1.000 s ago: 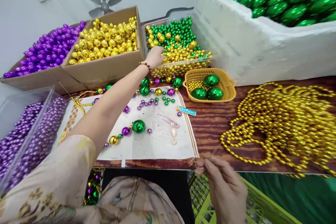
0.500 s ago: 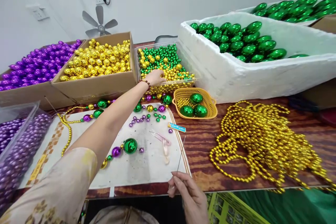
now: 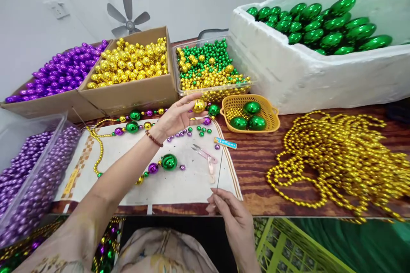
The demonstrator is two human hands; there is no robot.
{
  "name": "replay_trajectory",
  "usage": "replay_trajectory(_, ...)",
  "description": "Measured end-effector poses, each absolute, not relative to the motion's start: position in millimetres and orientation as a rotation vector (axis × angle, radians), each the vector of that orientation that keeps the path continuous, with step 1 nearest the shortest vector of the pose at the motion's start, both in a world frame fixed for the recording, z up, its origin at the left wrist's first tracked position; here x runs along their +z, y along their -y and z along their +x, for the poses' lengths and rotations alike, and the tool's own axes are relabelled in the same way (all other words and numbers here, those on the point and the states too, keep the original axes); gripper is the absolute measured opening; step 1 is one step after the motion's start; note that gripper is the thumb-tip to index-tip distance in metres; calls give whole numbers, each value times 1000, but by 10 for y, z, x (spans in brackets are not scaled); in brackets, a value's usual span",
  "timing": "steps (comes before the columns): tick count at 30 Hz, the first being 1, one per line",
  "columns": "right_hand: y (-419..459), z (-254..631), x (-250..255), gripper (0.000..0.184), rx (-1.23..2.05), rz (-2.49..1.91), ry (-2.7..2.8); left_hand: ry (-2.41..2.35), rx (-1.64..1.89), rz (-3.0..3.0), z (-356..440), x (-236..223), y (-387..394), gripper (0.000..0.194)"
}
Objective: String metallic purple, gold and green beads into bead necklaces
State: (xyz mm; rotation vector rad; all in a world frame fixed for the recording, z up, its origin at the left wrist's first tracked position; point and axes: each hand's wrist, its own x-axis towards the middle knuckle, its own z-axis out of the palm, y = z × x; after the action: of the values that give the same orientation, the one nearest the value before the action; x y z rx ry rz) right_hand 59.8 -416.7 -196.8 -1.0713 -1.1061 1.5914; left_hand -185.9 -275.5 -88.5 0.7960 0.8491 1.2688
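Note:
My left hand (image 3: 181, 115) is in front of the clear tub (image 3: 188, 92), palm turned partly up. A larger gold bead (image 3: 199, 106) sits at its fingertips; other small beads in the palm I cannot make out. My right hand (image 3: 232, 209), near the table's front edge, pinches a long thin needle (image 3: 219, 170) that points upward. Below my left forearm and on the cloth lies a beaded strand with a purple bead (image 3: 153, 168) and a big green bead (image 3: 169, 161). Small scissors-like snips (image 3: 205, 153) lie between the hands, beside loose small purple and green beads (image 3: 203, 130).
Cardboard boxes hold purple beads (image 3: 70, 68) and gold beads (image 3: 134, 62). A white foam box (image 3: 269, 72) holds green oval beads. An orange basket (image 3: 272, 121) stands before it. A heap of gold bead chains (image 3: 336, 162) covers the right side. A plastic bin (image 3: 59, 136) of light purple beads stands left.
My left hand has come out of the clear tub, back toward me, with a gold bead at its fingers. My right hand still holds the needle. The view has shifted slightly.

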Motion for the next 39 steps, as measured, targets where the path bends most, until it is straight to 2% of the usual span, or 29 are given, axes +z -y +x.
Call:
replay_trajectory(6, 4203, 502, -1885, 20, 1595, -1064, 1164, -892, 1397, 529, -1872, -1263, 3584, 29)
replay_trajectory(13, 4370, 398, -2036, 27, 1645, -1088, 1220, -1016, 1378, 727, -1806, -1406, 4023, 35)
replay_trajectory(19, 4478, 444, -2044, 26, 1606, -1145, 1226, -1098, 1511, 913, -1597, -1571, 4100, 55)
replay_trajectory(29, 4593, 514, -2175, 19, 1497, -1088, 1271, -1326, 1585, 1204, -1546, -1511, 4127, 31)
replay_trajectory(39, 4704, 461, -2216, 20, 1458, -1047, 1393, -1137, 1617, 737, -1543, -1399, 4018, 27)
